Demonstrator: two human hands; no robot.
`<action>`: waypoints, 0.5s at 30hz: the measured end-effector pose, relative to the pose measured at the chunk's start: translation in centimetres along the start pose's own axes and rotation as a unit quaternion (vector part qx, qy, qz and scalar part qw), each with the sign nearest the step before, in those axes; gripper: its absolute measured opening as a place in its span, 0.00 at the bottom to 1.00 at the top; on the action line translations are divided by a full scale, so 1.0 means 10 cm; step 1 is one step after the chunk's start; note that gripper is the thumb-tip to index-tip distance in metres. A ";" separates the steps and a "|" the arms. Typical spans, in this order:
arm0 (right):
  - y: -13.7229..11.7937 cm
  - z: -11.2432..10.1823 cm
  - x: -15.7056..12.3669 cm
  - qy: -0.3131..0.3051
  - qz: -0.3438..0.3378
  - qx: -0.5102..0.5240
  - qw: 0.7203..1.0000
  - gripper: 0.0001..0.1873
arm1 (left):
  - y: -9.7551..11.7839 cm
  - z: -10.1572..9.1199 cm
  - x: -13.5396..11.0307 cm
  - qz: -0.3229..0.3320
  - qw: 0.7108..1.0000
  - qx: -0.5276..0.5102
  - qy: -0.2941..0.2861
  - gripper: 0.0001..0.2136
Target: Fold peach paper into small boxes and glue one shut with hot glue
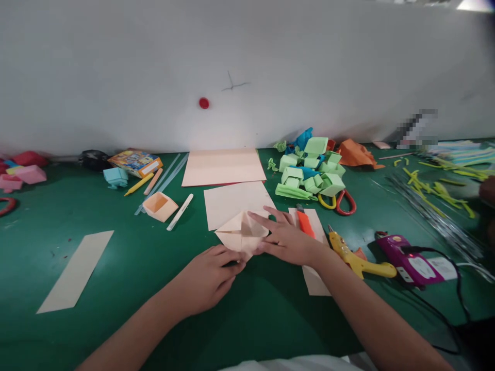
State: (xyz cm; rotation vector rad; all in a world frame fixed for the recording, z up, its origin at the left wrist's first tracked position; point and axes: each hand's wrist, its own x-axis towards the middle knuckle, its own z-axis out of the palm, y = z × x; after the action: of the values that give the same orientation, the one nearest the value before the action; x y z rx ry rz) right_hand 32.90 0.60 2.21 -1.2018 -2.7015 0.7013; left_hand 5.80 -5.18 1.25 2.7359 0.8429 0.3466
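A pale peach sheet of folded paper, partly opened into a pointed shape with creases, is between my two hands. My left hand grips its lower edge, fingers closed on it. From the right, my right hand holds the paper's right side, its thumb and fingers around the edge. Fingers hide part of that side. Just behind lies a flat peach sheet. To the left stand a small folded paper box and a white pen-like stick.
An orange cutter lies on a paper strip by my right forearm. Further right are a yellow glue gun and a purple power strip with cables. Green folded papers pile up behind; another strip lies left.
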 end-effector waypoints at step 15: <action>0.32 -0.11 -0.10 0.141 0.062 -0.098 0.983 0.08 | -0.02 -0.02 -0.03 0.014 0.999 -0.017 0.042 0.15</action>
State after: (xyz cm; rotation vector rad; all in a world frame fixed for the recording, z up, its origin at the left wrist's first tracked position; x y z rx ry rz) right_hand 36.09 2.16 1.83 -1.4029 -2.5205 0.2529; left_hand 5.36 -5.16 1.34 2.7202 0.8120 0.4816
